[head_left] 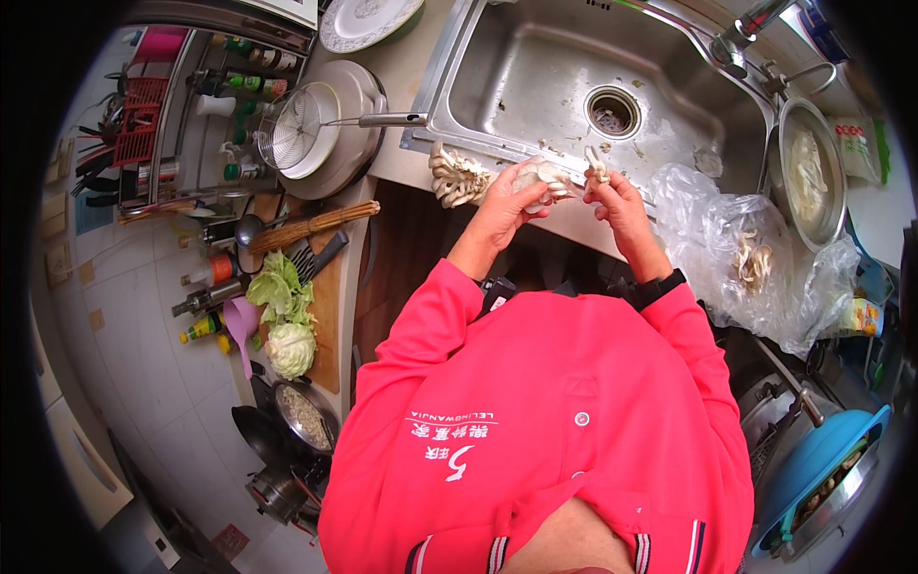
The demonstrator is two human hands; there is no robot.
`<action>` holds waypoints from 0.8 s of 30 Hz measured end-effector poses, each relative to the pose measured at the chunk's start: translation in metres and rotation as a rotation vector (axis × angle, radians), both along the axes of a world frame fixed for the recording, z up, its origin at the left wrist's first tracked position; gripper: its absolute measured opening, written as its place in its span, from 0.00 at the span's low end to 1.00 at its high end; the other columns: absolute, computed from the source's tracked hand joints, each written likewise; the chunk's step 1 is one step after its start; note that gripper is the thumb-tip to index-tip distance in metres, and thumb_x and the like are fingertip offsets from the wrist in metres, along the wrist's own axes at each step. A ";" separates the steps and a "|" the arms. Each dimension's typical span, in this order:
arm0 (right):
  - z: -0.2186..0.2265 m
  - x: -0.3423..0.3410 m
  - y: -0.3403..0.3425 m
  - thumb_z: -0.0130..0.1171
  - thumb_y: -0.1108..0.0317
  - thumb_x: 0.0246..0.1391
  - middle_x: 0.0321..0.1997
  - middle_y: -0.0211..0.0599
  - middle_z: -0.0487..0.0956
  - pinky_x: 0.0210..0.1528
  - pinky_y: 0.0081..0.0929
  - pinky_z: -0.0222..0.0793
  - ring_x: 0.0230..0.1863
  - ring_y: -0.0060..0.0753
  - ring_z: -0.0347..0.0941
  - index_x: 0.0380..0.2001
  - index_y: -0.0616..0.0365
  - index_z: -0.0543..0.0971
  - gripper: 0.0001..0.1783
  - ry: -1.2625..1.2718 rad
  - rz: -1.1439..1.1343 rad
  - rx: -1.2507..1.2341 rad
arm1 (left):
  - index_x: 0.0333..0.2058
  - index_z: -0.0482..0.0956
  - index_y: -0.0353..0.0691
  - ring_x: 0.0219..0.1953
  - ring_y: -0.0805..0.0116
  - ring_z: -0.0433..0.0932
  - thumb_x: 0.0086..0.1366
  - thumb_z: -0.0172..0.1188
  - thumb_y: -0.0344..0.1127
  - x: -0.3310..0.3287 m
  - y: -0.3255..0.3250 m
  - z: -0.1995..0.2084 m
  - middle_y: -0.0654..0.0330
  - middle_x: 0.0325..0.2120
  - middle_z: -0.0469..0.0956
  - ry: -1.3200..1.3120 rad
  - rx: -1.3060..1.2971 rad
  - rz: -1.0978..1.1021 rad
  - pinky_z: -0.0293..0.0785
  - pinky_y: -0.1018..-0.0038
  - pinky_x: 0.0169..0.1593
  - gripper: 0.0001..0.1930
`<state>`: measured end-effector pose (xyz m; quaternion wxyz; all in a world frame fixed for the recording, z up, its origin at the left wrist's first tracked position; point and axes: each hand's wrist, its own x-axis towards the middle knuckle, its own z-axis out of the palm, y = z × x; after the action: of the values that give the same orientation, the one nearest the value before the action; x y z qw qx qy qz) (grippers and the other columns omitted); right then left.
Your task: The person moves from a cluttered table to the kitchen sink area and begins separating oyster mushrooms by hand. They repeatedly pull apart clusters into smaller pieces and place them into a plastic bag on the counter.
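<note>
Over the front rim of the sink, my left hand [513,203] is closed round a pale clump of mushrooms [551,178]. A small piece of mushroom [597,168] is pinched between the thumb and fingers of my right hand [621,205], just beside that clump. To the left of my left hand, a bigger bunch of mushrooms [457,176] lies on the counter edge, brownish at the caps. A clear plastic bag [698,215] is spread to the right of my right hand, with more mushrooms [753,262] in it.
The steel sink [545,77] has scraps round its drain [612,113]. A metal bowl [830,124] stands to its right. At left are a wire skimmer [296,129], a plate [368,21], chopsticks [316,227], and a cabbage [291,349] on a cutting board [332,316]. A blue basin [798,459] sits lower right.
</note>
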<state>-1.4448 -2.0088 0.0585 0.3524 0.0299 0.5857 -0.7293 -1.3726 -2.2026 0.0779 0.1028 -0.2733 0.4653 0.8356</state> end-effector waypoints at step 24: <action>0.049 -0.009 0.042 0.55 0.53 0.59 0.36 0.32 0.70 0.27 0.16 0.62 0.30 0.22 0.64 0.46 0.62 0.72 0.22 -0.409 0.280 -0.781 | 0.52 0.72 0.32 0.52 0.56 0.72 0.64 0.53 0.41 -0.019 0.018 0.050 0.51 0.51 0.73 0.354 -0.884 -0.298 0.66 0.68 0.57 0.22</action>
<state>-1.4533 -1.9672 0.1073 0.5406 -0.0409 0.1841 -0.8199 -1.3921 -2.1849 0.1276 0.0148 -0.0754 0.8194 0.5681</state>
